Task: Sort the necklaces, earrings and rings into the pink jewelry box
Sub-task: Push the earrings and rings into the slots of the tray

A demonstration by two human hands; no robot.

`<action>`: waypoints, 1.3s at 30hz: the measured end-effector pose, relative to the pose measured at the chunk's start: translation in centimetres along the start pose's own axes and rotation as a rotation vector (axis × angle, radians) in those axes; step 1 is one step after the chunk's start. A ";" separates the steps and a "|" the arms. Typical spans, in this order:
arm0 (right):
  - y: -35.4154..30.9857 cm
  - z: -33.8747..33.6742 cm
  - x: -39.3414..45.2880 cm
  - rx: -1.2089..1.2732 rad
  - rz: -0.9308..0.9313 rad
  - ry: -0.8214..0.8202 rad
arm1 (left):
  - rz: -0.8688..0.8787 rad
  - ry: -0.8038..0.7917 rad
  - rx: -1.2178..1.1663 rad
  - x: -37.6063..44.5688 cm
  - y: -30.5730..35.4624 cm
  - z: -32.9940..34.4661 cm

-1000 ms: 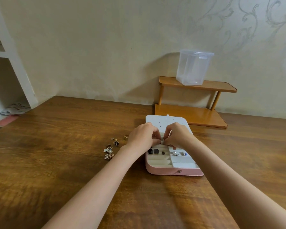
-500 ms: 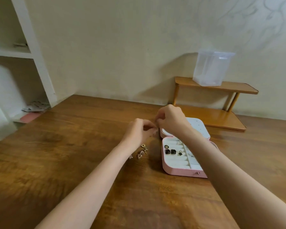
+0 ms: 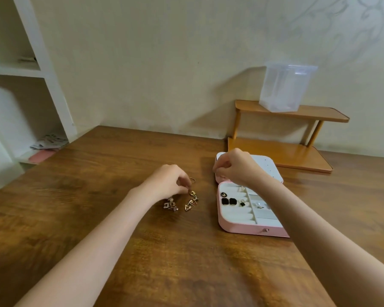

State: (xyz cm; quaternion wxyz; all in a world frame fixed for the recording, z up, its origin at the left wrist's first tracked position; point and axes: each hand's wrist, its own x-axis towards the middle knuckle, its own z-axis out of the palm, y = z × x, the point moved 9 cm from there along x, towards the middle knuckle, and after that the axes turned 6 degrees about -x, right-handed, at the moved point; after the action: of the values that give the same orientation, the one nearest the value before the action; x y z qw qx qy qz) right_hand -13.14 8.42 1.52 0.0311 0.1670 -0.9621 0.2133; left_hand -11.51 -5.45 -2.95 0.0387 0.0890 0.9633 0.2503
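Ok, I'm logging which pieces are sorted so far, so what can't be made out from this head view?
- Whatever the right hand pinches: hidden by its curled fingers.
- Left hand grip: fingertips cover what they touch in the loose jewelry pile.
- Small pieces in the pink jewelry box: too small to tell apart.
- The box's right side: covered by the right forearm.

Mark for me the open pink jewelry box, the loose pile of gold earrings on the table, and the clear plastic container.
Open pink jewelry box (image 3: 251, 232): head view, front pink wall.
Loose pile of gold earrings (image 3: 190, 204): head view, right-hand cluster.
Clear plastic container (image 3: 285, 89): head view, front face.
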 end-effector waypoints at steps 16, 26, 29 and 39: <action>-0.4 -0.5 -0.8 0.131 -0.122 -0.017 | -0.049 0.272 -0.581 -0.6 1.5 -2.1; 3.1 -1.3 -2.5 0.905 0.200 0.016 | -0.092 0.460 -1.081 -0.7 4.8 -0.2; 4.0 -0.8 -3.3 0.947 0.259 -0.032 | 0.024 0.436 -0.782 -0.6 6.0 -0.2; 4.3 -0.5 -3.6 0.862 0.259 -0.021 | 0.117 0.555 -0.397 -1.1 6.8 -0.7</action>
State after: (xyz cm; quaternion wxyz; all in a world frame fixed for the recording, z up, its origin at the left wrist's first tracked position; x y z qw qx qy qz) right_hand -11.17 13.41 -0.25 -0.0782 0.0450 -0.7987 0.5949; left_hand -9.49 -0.13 1.00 -0.2224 0.0632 0.8630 0.4492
